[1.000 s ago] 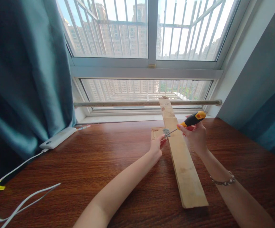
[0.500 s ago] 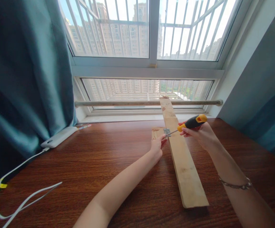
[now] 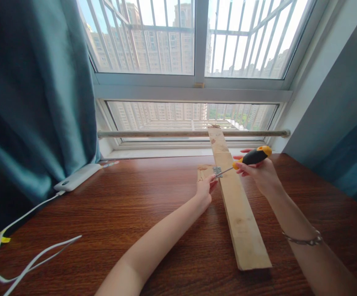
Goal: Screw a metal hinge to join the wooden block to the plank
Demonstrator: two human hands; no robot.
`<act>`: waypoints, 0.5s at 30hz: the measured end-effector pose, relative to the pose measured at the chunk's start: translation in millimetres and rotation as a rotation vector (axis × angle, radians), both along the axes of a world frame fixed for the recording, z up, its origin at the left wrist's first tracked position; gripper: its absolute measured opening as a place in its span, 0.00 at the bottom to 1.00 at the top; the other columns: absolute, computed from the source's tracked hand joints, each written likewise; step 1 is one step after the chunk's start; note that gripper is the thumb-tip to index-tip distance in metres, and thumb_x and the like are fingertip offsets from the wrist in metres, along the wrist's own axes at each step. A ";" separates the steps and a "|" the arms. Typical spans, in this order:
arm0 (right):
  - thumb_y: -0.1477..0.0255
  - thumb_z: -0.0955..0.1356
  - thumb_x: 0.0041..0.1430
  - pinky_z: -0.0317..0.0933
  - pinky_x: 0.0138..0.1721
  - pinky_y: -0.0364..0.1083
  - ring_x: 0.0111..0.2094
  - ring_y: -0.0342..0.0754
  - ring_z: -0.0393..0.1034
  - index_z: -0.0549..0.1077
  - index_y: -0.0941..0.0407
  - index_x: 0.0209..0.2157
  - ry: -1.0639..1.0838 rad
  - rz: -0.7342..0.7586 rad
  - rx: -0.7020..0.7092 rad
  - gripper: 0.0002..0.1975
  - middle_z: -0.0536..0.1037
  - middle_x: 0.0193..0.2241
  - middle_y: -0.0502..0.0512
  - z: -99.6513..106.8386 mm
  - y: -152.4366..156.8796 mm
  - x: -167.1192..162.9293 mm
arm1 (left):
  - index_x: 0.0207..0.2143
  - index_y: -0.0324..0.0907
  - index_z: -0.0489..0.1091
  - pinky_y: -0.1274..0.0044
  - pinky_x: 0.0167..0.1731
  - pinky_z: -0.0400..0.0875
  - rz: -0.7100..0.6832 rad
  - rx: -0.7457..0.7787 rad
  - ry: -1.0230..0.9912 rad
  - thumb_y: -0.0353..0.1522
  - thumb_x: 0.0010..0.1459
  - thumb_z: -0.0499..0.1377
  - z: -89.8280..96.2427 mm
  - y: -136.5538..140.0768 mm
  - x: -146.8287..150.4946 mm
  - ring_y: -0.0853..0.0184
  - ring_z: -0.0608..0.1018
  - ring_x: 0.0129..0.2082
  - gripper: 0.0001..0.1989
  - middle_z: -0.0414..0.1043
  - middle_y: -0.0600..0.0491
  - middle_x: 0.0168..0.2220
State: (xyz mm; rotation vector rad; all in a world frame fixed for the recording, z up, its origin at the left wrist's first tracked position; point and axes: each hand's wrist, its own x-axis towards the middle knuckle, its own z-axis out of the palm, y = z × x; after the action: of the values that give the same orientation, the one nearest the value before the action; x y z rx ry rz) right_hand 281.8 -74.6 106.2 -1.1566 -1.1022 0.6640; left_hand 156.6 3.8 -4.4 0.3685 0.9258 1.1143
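Note:
My right hand [image 3: 262,172] grips a screwdriver [image 3: 255,156] by its black and yellow handle, the shaft slanting down to the left. Its tip meets a small silver metal hinge [image 3: 217,170] where a long pale wooden board [image 3: 242,218] joins a short wooden piece [image 3: 203,172]. My left hand [image 3: 205,188] is closed, thumb and fingertips pinched beside the screwdriver tip at the hinge's near edge. Whatever lies between those fingertips is too small to make out. The long board points away from me, its far end reaching the window bar.
Brown wood-grain table [image 3: 119,213] lies under everything. At left a white power strip [image 3: 76,177] trails a white cable [image 3: 27,220] beside a blue-green curtain [image 3: 36,90]. A horizontal metal bar [image 3: 160,134] runs in front of the window.
The screwdriver handle has turned slightly in my right hand, and its fingers have shifted on it. My left hand, the hinge and the boards keep their places.

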 end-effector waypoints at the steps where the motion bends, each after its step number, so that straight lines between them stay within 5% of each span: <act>1: 0.66 0.77 0.36 0.69 0.22 0.43 0.23 0.47 0.74 0.69 0.56 0.43 0.045 0.055 -0.029 0.29 0.79 0.34 0.56 2.8 -1.6 1.9 | 0.29 0.36 0.69 0.81 0.25 0.71 0.000 -0.001 -0.006 0.24 0.45 0.65 -0.2 0.1 0.1 0.74 0.75 0.19 0.08 0.74 0.51 0.26; 4: 0.67 0.77 0.35 0.73 0.32 0.48 0.30 0.51 0.76 0.71 0.57 0.42 0.123 0.178 -0.087 0.29 0.79 0.35 0.58 8.1 -5.0 9.9 | 0.29 0.36 0.69 0.81 0.25 0.71 0.001 -0.012 -0.012 0.25 0.44 0.66 -1.9 1.4 0.5 0.73 0.75 0.19 0.09 0.74 0.50 0.26; 8: 0.66 0.78 0.32 0.73 0.29 0.47 0.28 0.51 0.76 0.75 0.59 0.33 0.057 0.162 -0.125 0.22 0.80 0.34 0.59 8.1 -2.9 18.2 | 0.29 0.36 0.68 0.81 0.24 0.71 0.005 -0.016 -0.001 0.26 0.44 0.66 -3.7 2.9 1.0 0.73 0.74 0.19 0.10 0.74 0.50 0.26; 15: 0.65 0.75 0.38 0.64 0.16 0.45 0.16 0.48 0.69 0.72 0.58 0.18 -0.272 -0.336 -0.026 0.13 0.74 0.15 0.54 -9.5 10.7 12.7 | 0.29 0.38 0.68 0.81 0.24 0.70 0.012 -0.002 0.029 0.27 0.44 0.66 -4.3 2.7 1.0 0.74 0.74 0.19 0.10 0.73 0.52 0.25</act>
State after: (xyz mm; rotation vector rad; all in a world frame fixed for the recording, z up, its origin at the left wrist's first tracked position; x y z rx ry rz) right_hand 294.5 -63.9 96.7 -1.4443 -1.0908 0.2645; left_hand 157.6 6.4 -8.7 0.3782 0.9556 1.1216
